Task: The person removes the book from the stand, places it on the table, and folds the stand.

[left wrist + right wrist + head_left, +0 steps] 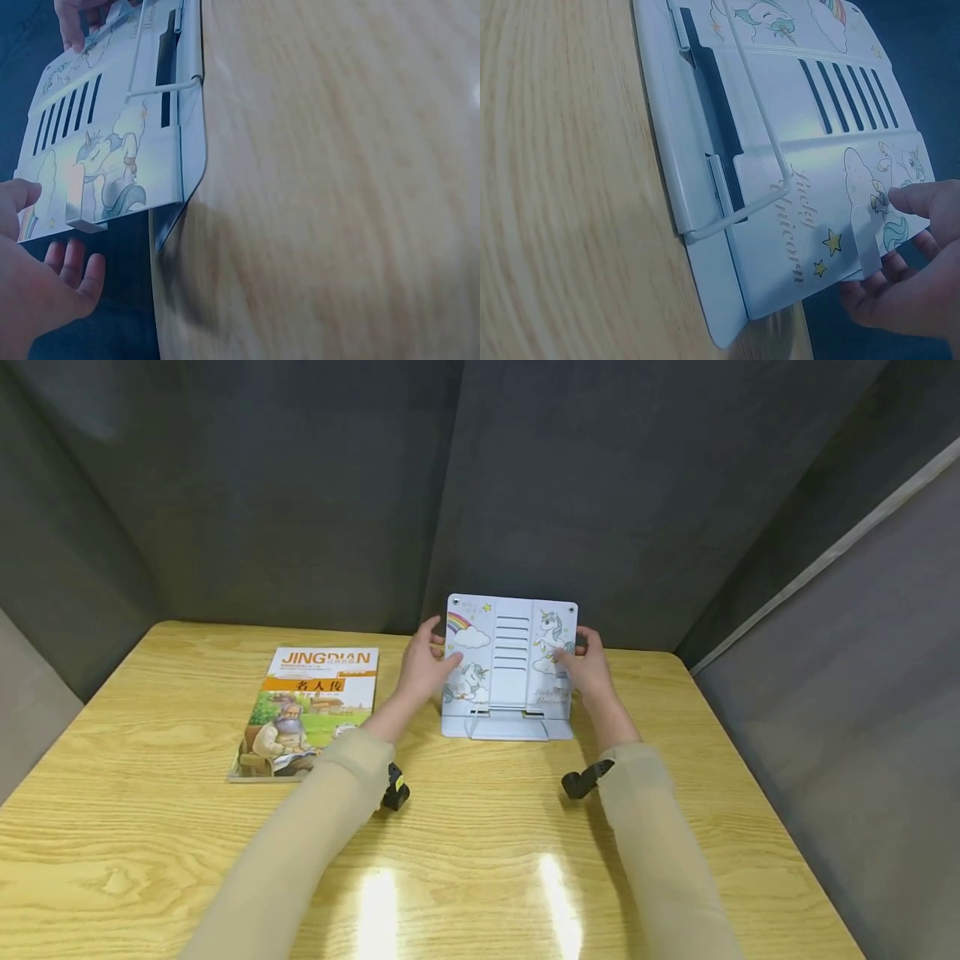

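Stand: one white book stand [512, 690], at the centre of the head frame, leaning back; thin, smooth sheet, apparently metal, rectangular with rounded corners.
Slots: six narrow parallel slots [816, 96] down its middle panel.
Wire: one white wire prop [785, 176], bent into a squared loop at the lower edge.
Clips: two flat bent tabs, the left clip [75, 196] and the right clip [866, 240], one on each side edge.
Prints: two unicorns in the head frame, plus clouds, a rainbow and slanted lettering.
Left hand: one left hand [422, 667], centre of the head frame, loosely spread; thumb over the stand's front, fingers bent just beside its edge, without a firm hold. Whether the thumb presses cannot be told.
Right hand: one right hand [588, 667], right of centre, narrowed on the stand's edge, thumb in front, fingers behind.
Book: one glossy paperback [307, 718], left of centre, flat, rectangular, illustrated.
Sleeves: two beige cloth sleeves [292, 843], lower frame.
Wrist devices: two small black devices [581, 783].
Table: one yellowish wood-grain table [480, 827], with two bright glare streaks near the bottom.
Backdrop: dark cloth curtain [300, 485] across the top.
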`<state>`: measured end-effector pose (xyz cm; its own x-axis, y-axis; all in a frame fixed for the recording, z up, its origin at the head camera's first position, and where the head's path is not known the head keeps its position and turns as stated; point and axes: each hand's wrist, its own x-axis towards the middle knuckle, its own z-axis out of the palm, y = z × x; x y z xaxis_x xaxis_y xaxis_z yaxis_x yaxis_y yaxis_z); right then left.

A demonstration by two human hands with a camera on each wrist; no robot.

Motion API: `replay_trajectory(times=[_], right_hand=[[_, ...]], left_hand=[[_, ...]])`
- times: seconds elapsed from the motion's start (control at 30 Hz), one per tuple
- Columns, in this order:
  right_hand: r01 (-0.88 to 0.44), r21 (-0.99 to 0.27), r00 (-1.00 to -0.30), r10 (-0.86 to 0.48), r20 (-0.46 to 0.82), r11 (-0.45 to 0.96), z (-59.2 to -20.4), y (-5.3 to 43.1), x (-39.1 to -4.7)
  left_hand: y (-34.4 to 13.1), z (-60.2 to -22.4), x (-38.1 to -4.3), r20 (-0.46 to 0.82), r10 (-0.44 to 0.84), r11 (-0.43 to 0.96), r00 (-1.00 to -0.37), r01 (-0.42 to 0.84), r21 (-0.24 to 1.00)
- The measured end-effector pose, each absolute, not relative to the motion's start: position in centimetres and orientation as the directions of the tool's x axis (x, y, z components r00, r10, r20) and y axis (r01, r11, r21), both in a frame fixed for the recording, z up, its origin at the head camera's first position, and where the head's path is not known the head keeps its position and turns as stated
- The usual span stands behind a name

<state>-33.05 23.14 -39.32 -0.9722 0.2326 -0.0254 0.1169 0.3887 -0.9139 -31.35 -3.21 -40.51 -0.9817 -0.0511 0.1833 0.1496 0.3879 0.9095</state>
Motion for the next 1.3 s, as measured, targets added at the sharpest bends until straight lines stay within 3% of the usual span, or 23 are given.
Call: replay_trajectory(times=[0.53, 1.3], right_hand=[[0.109, -0.913, -0.962, 0.272, 0.002, 0.394, -39.6, 22.7, -33.4], [0.093, -0.880, -0.961, 0.273, 0.044, 0.466, -39.6, 22.1, -32.8]], left_hand=[[-3.1, -40.1, -33.1, 0.187, -0.055, 0.391, -0.981, 0.151, 0.908], [-3.2, -40.1, -32.9, 0.132, -0.074, 0.343, -0.989, 0.099, 0.934]])
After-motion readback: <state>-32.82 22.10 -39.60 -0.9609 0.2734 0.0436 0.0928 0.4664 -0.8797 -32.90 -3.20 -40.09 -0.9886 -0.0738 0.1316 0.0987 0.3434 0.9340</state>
